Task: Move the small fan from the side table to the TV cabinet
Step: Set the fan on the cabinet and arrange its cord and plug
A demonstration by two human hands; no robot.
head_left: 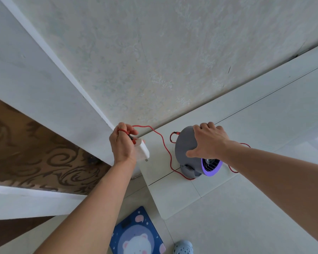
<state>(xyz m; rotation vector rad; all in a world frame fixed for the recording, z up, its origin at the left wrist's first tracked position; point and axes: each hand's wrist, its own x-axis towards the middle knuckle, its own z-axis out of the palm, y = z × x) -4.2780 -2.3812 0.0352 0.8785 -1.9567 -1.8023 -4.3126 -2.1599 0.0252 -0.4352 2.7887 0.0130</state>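
Note:
The small grey fan point(184, 149) with a purple front ring stands on the white TV cabinet point(255, 114), close to its left end. My right hand point(206, 142) grips the top of the fan's round housing, thumb down its side. My left hand point(123, 143) holds the white plug adapter point(142, 150) and pinches the red cable point(162, 142) where it enters it. The cable loops across the cabinet top, round the fan's base and behind my right forearm.
A pale textured wall point(154, 52) rises behind the cabinet. At the left a white frame point(44, 85) borders brown patterned panelling point(35, 153). On the tiled floor below lie a blue bathroom scale point(138, 233) with a bear picture and a light blue clog point(184, 247).

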